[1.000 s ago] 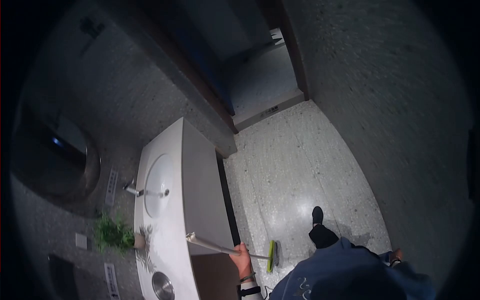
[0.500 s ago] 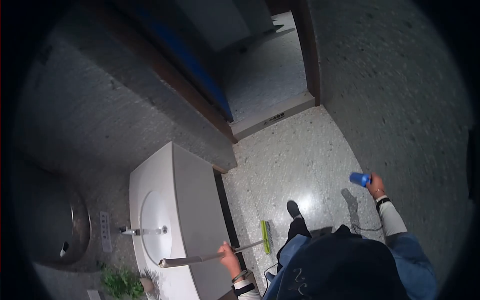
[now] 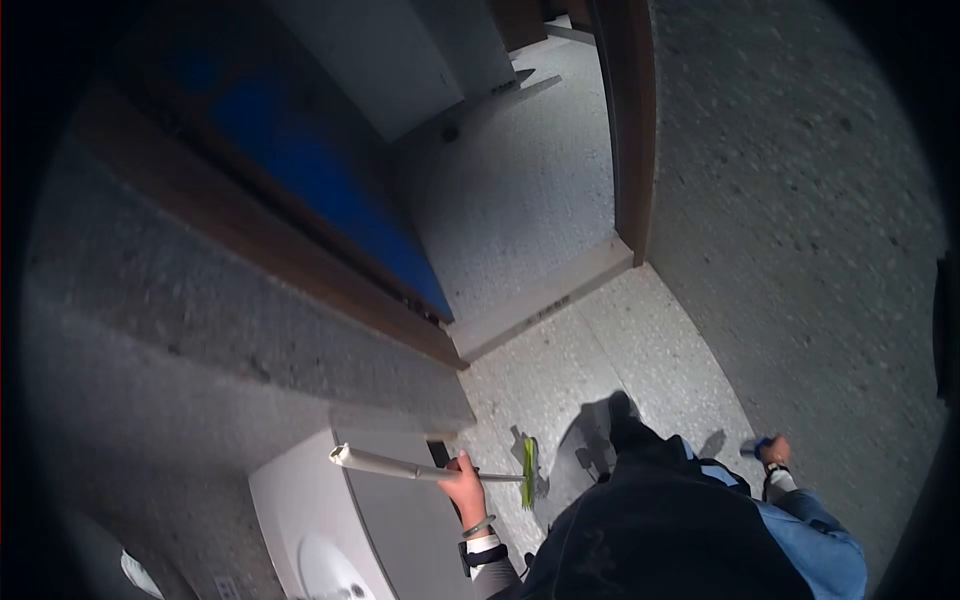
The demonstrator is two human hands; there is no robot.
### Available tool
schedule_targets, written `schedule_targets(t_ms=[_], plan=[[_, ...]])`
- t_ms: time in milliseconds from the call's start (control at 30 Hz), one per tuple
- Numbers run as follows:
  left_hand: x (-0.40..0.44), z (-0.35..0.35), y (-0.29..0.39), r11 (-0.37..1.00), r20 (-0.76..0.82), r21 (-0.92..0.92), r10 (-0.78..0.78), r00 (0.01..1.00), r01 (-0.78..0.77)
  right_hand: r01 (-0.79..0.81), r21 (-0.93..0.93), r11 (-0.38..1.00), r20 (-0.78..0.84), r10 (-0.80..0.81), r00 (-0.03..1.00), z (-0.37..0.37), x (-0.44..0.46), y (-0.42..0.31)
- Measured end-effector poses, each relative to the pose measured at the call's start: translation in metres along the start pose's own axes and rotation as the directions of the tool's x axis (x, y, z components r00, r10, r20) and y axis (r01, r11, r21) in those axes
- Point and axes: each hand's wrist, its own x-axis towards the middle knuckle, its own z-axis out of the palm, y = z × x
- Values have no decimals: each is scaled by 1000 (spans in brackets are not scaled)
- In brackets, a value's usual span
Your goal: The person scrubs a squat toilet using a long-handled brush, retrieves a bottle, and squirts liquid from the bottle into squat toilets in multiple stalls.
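My left hand is wrapped round a pale pole, held low in front of the sink cabinet. At the pole's far end is a green brush head, close to the speckled floor. On the right, my right hand is closed round a small blue object, mostly hidden by the fingers and held near the right wall.
A white sink counter juts out at the lower left. Ahead, a raised threshold crosses the doorway, with a brown door frame on its right. A speckled wall runs along the right side.
The doorway appears nearer and the sink has slid down the view. My right hand, first low at my side, came forward with the blue object, then moved lower and right. The pole stays in my left hand.
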Motion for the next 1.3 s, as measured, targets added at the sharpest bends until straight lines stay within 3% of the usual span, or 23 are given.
schedule_targets(t_ms=[100,200,300,400,433,467,500,533,633,700,733,767,833,900,933,967,1033,1067,1100,1133,1167,1233,1300], plan=[[77,49,16,999,-14,-52,13,1000,-14,-188,-116,975,43,194,980,21,25,-2],[145,88,45,992,-4,-30,122,993,-122,-260,-101,960,97,269,958,42,73,-34],[217,123,97,987,-22,-121,101,995,-103,-284,-41,958,75,287,955,56,119,-136],[281,153,132,982,-68,-167,80,994,-91,-14,51,999,174,5,985,43,172,-292],[296,163,137,979,-69,-155,122,990,-131,237,35,971,111,-240,965,44,189,-342],[308,173,145,977,-50,-164,133,990,-139,237,70,969,161,-245,956,27,200,-406],[321,185,152,972,-32,-175,152,988,-155,333,131,934,166,-352,921,13,210,-466],[333,196,155,969,-19,-196,149,989,-150,518,133,845,52,-528,848,31,234,-506],[358,230,135,971,-150,-160,157,976,-181,679,254,689,-43,-693,719,-9,241,-626],[400,255,144,984,-61,-129,115,992,-122,752,289,592,-165,-743,649,-5,257,-705],[418,274,152,989,-132,0,148,980,-149,747,290,599,-179,-733,657,-5,261,-741],[440,295,163,975,-174,-162,123,977,-152,728,346,591,-175,-722,669,-13,261,-777],[494,312,159,939,-59,227,277,959,-257,699,417,580,-145,-717,682,-40,265,-827],[545,338,188,981,2,62,182,983,-182,694,367,620,-146,-698,701,-52,272,-871],[564,353,198,997,63,-59,-36,997,40,634,401,662,-144,-637,757,-61,280,-883],[596,361,186,997,89,-61,-37,995,43,620,394,678,-149,-619,771,-74,283,-900],[650,384,148,957,145,-56,-276,950,286,583,370,723,-158,-569,807,-90,296,-917],[663,392,165,959,165,-36,-272,948,281,570,403,716,-187,-545,817,-101,299,-928],[669,403,181,995,234,-93,-16,972,39,551,413,725,-209,-513,832,-112,301,-937],[672,415,200,965,295,-171,243,924,-200,543,423,725,-226,-496,838,-118,306,-942],[675,426,228,965,337,-161,249,908,-205,532,433,727,-244,-473,846,-125,310,-946],[679,450,272,1000,354,0,-24,935,26,500,438,747,-261,-427,866,-144,317,-955],[710,479,248,999,410,26,-46,911,39,495,450,744,-321,-382,866,-149,328,-959]])
